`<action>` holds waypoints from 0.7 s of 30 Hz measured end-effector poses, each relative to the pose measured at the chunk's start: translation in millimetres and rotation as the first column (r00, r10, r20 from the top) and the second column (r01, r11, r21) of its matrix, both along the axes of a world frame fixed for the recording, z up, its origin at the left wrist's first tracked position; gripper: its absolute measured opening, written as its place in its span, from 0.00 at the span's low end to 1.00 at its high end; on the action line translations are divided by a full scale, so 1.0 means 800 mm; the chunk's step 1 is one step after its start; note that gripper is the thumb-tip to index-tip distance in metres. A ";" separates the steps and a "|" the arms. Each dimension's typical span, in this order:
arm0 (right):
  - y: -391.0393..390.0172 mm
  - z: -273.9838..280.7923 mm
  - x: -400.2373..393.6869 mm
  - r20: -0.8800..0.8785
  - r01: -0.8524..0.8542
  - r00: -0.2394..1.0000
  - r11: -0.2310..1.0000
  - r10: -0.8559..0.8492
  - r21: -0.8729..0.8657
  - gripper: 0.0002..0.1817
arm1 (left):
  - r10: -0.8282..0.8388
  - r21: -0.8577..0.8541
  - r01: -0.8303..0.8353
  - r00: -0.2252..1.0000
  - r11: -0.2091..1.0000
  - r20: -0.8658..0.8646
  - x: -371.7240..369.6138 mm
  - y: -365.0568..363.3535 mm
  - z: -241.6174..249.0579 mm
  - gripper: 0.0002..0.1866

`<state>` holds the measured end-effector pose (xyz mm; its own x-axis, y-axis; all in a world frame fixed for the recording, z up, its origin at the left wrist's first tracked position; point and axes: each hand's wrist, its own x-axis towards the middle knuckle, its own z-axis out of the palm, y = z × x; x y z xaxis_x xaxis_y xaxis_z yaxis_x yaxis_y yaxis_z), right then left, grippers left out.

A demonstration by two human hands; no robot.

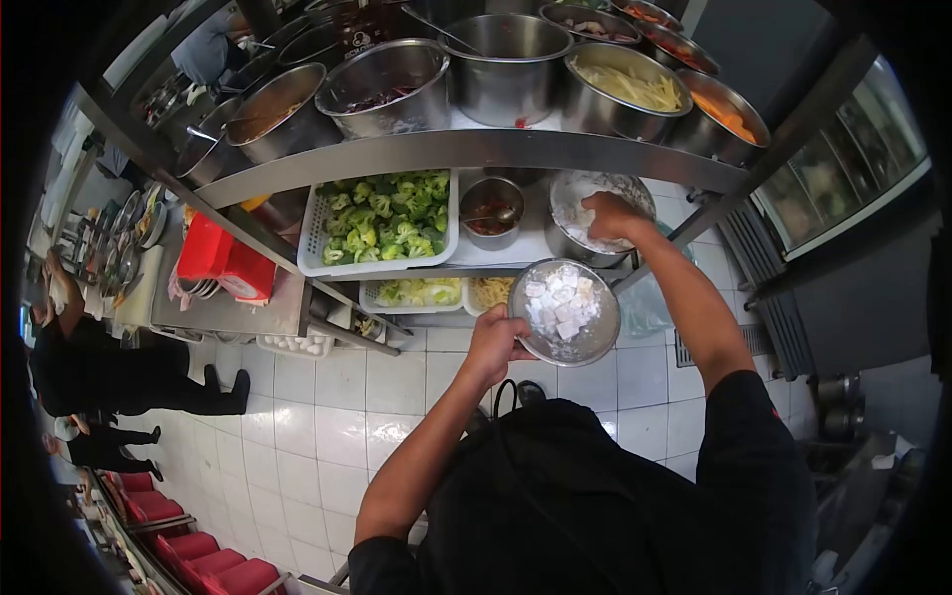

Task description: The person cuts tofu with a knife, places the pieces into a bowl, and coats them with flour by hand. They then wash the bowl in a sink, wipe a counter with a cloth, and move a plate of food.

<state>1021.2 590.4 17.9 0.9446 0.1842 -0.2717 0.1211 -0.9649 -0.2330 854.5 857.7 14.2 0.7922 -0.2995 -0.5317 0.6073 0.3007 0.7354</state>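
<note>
A glossy white tiled floor point(327, 397) spreads beneath everything. Over it stands a grey stainless-steel rack point(476, 159) with shelves at several heights. Well apart on the left stands another person in black clothing point(109, 372).

The top shelf carries a row of round steel pots; a deep cylindrical steel pot point(506, 89) is near the middle, and just right of it a steel pot of pale yellow strips point(595, 104). On the shelf below, a white rectangular plastic basket point(382, 265) holds green broccoli florets point(387, 213). Toward the shelf's right end is a wide steel pot point(585, 248), its inside coated with fine white powder point(570, 203).

Just in front of that shelf, a shallow round silver metal bowl point(585, 349) is held in the air, tilted toward the wearer. A glossy red plastic container point(238, 263) rests on a grey metal surface point(223, 315) to the left. Between basket and wide pot, a small round steel pot point(491, 238) holds a ladle in dark contents.

The left-hand grip point(493, 344) is closed on the bowl's left edge, thumb over the rim. The right-hand grip point(615, 216) reaches into the wide pot, fingertips at the powder; whether it has hold of anything cannot be told. Smallest are the white-dusted pale cubes point(562, 302), heaped inside the bowl.
</note>
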 end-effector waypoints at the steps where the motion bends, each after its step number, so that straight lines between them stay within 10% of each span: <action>1: -0.004 0.004 0.006 -0.020 0.017 1.000 1.000 -0.018 -0.016 0.30 | -0.019 0.003 0.019 1.000 1.000 0.002 0.000 0.001 -0.001 0.08; 8: -0.006 0.030 -0.001 0.187 0.143 0.972 0.989 -0.146 0.026 0.27 | -0.060 0.020 0.060 0.998 0.998 0.000 0.003 -0.005 0.006 0.10; 14: 0.019 0.075 -0.095 -0.019 0.107 0.994 0.926 -0.108 0.361 0.24 | -0.059 -0.010 0.058 0.998 0.998 -0.019 0.006 -0.010 -0.001 0.10; 21: 0.017 0.079 -0.064 0.036 0.227 0.971 0.960 -0.236 0.166 0.30 | -0.088 -0.002 0.088 0.996 0.996 -0.002 0.005 -0.009 -0.003 0.12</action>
<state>970.1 604.0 81.5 0.9791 -0.0046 -0.2032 -0.0844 -0.9188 -0.3855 858.2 850.7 11.7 0.7618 -0.3688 -0.5326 0.6327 0.2471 0.7339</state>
